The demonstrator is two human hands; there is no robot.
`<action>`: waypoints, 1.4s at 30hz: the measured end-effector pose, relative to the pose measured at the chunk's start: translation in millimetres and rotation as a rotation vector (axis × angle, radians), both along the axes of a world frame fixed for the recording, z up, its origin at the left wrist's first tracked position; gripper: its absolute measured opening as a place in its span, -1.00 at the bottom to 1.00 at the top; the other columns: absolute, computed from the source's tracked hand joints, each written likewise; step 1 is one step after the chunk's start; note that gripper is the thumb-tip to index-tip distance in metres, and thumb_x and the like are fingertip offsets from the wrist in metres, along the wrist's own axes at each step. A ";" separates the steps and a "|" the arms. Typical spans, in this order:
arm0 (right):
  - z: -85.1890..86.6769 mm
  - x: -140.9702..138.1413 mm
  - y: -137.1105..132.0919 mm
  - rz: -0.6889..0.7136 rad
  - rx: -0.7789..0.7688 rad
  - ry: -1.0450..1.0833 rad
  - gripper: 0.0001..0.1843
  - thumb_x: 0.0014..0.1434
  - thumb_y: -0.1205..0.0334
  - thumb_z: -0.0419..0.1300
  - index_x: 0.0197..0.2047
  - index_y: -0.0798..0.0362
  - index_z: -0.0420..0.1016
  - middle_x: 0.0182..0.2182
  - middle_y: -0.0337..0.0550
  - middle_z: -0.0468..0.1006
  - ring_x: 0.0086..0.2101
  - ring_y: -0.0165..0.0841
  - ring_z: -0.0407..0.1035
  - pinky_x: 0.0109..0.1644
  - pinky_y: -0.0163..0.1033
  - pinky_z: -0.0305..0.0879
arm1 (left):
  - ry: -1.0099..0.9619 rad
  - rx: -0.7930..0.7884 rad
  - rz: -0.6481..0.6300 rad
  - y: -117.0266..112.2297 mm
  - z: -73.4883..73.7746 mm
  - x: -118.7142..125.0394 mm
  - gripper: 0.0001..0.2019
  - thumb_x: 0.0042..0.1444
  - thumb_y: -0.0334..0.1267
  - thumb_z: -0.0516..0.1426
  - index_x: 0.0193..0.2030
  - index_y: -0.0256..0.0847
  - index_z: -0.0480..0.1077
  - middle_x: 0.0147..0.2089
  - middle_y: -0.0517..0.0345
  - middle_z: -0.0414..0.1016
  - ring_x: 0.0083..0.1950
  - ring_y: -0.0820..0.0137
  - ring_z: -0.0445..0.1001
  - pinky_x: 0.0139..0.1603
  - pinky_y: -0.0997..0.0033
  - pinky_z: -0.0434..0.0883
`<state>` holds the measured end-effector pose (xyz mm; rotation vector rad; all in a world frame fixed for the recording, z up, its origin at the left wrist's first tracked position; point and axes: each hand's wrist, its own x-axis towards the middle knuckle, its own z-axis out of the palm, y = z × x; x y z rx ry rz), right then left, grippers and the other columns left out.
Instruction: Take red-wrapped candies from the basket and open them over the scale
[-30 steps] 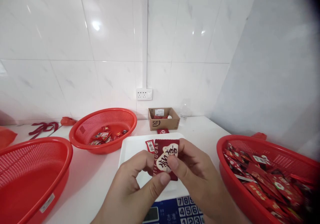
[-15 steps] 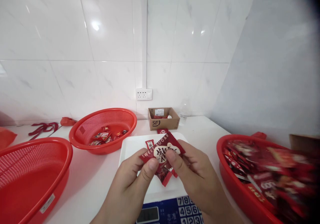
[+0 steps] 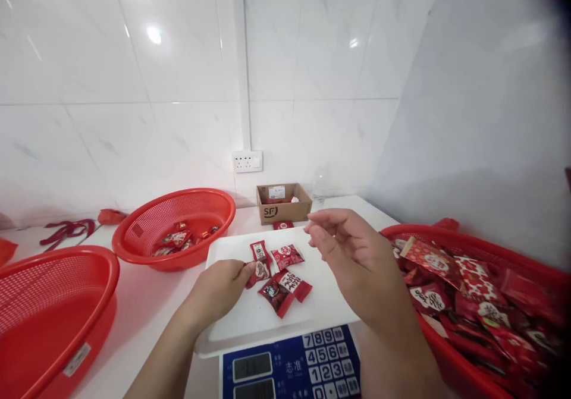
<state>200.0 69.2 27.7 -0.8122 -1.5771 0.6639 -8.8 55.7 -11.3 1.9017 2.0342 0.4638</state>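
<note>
Several red candy packets [image 3: 288,256] lie on the white tray [image 3: 321,307] of a weighing scale in front of me. My left hand [image 3: 216,292] rests low on the tray's left side. Its fingers are curled and pinch one small red packet [image 3: 256,274] at its edge. My right hand [image 3: 352,253] hovers above the tray's right side, fingers loosely bent and apart, holding nothing. Next to my right hand stands a red basket [image 3: 477,247] full of several more red packets.
The scale's blue keypad and displays [image 3: 325,363] sit at the near edge. A red basket [image 3: 178,206] with a few candies stands at the back left, and a larger red basket [image 3: 49,304] at the near left. A small cardboard box [image 3: 283,204] sits by the tiled wall, and red ribbon [image 3: 66,229] lies at the far left.
Both hands held one large red packet up over the tray. That packet is out of my hands, more packets lie on the tray, my left hand has dropped to it, and my right hand has come away empty.
</note>
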 end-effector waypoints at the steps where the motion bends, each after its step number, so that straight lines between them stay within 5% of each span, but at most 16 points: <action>1: 1.1 0.4 -0.8 0.015 -0.008 0.007 -0.89 0.27 0.14 0.19 -0.16 -0.09 0.50 -0.34 -0.26 0.53 -0.36 -0.42 0.41 -0.37 -0.38 0.38 | 0.042 -0.013 0.012 1.0 -0.5 0.2 -0.58 0.29 -0.07 -0.05 -0.56 -0.16 0.33 -0.46 0.03 0.54 -0.40 0.16 0.51 -0.40 0.28 0.29; 4: 3.3 3.4 -1.2 0.040 -0.023 0.027 -0.89 0.27 0.13 0.19 -0.16 -0.09 0.50 -0.34 -0.26 0.53 -0.38 -0.42 0.40 -0.42 -0.38 0.36 | 0.165 0.044 0.082 3.1 -0.8 4.2 -0.72 0.27 -0.12 0.01 -0.28 -0.25 0.45 -0.18 -0.18 0.58 -0.15 -0.03 0.54 -0.24 0.09 0.40; 6: 3.9 6.4 -0.3 0.039 -0.006 0.040 -0.89 0.27 0.14 0.18 -0.16 -0.10 0.50 -0.34 -0.27 0.53 -0.36 -0.42 0.41 -0.42 -0.39 0.35 | 0.209 0.110 0.065 3.7 -0.2 11.7 -0.66 0.31 -0.15 -0.02 0.05 -0.34 0.38 0.14 -0.31 0.44 0.16 -0.05 0.41 0.05 -0.02 0.37; 10: 4.9 10.7 0.0 0.049 0.021 0.045 -0.91 0.28 0.16 0.19 -0.16 -0.10 0.50 -0.33 -0.28 0.54 -0.35 -0.44 0.41 -0.41 -0.43 0.36 | 0.213 0.057 -0.215 3.8 -0.7 35.6 -0.35 0.29 0.11 -0.01 0.42 -0.13 0.04 0.52 -0.11 -0.07 0.51 0.10 -0.11 0.41 0.05 0.07; 13: 7.0 12.8 -2.2 0.055 0.026 0.047 -0.92 0.27 0.17 0.19 -0.18 -0.10 0.51 -0.36 -0.30 0.54 -0.38 -0.47 0.41 -0.43 -0.46 0.36 | 0.226 -0.045 -0.360 6.2 -5.9 50.3 -0.12 0.13 0.35 0.01 0.48 0.02 -0.12 0.55 -0.11 -0.30 0.51 -0.10 -0.40 0.39 -0.32 -0.11; 16: 9.6 15.3 -4.6 0.069 0.039 0.043 -0.91 0.28 0.18 0.19 -0.17 -0.10 0.51 -0.36 -0.30 0.54 -0.38 -0.47 0.42 -0.45 -0.48 0.37 | 0.259 -0.092 -0.391 11.2 -13.9 55.5 -0.05 0.08 0.41 -0.02 0.49 -0.04 -0.17 0.53 -0.25 -0.36 0.47 -0.24 -0.44 0.31 -0.51 -0.20; 23: 10.9 22.6 -7.0 0.062 0.053 0.056 -0.91 0.27 0.17 0.19 -0.19 -0.10 0.53 -0.37 -0.29 0.55 -0.45 -0.48 0.42 -0.55 -0.52 0.34 | 0.303 -0.084 -0.395 12.4 -14.6 44.5 -0.14 0.19 0.36 -0.12 0.50 -0.04 -0.21 0.54 -0.15 -0.32 0.50 -0.07 -0.36 0.40 -0.28 -0.14; 26: 10.7 26.5 -7.6 0.052 0.088 0.060 -0.91 0.27 0.18 0.20 -0.20 -0.11 0.54 -0.40 -0.31 0.55 -0.47 -0.50 0.41 -0.55 -0.55 0.35 | 0.341 -0.056 -0.297 15.5 -7.4 19.7 -0.31 0.33 0.19 -0.19 0.49 -0.07 -0.17 0.54 -0.05 -0.26 0.52 0.08 -0.32 0.44 -0.14 -0.10; 29: 12.1 29.4 -8.5 0.046 0.096 0.080 -0.92 0.26 0.19 0.20 -0.23 -0.10 0.54 -0.42 -0.31 0.55 -0.48 -0.51 0.41 -0.55 -0.57 0.34 | 0.405 -0.011 -0.108 20.7 1.2 -25.5 -0.42 0.41 0.00 -0.16 0.48 -0.14 -0.12 0.54 -0.09 -0.21 0.53 0.07 -0.30 0.44 -0.21 -0.15; 32: 14.4 29.9 -10.2 0.055 0.093 0.091 -0.92 0.24 0.20 0.20 -0.24 -0.10 0.54 -0.44 -0.33 0.55 -0.50 -0.51 0.41 -0.56 -0.58 0.33 | 0.464 -0.023 0.056 17.5 11.3 -80.9 -0.48 0.33 -0.10 0.08 0.37 -0.14 0.14 0.47 -0.11 0.06 0.44 -0.04 0.06 0.36 -0.33 0.03; 36: 16.1 29.2 -12.4 0.032 0.060 0.101 -0.92 0.23 0.20 0.20 -0.27 -0.10 0.54 -0.47 -0.33 0.54 -0.50 -0.49 0.41 -0.60 -0.57 0.32 | 0.494 -0.142 0.152 -6.2 19.0 -141.4 -0.68 0.29 -0.15 0.14 0.12 -0.21 0.39 0.18 -0.04 0.43 0.13 0.14 0.46 0.14 -0.09 0.39; 42: 14.5 33.5 -8.6 0.059 0.079 0.029 -0.91 0.24 0.15 0.21 -0.26 -0.10 0.54 -0.46 -0.29 0.57 -0.51 -0.45 0.44 -0.59 -0.51 0.36 | 0.509 -0.133 0.232 -40.4 4.7 -173.5 -0.73 0.29 -0.16 0.15 0.05 -0.25 0.42 0.06 0.00 0.49 0.03 0.19 0.51 0.02 0.03 0.48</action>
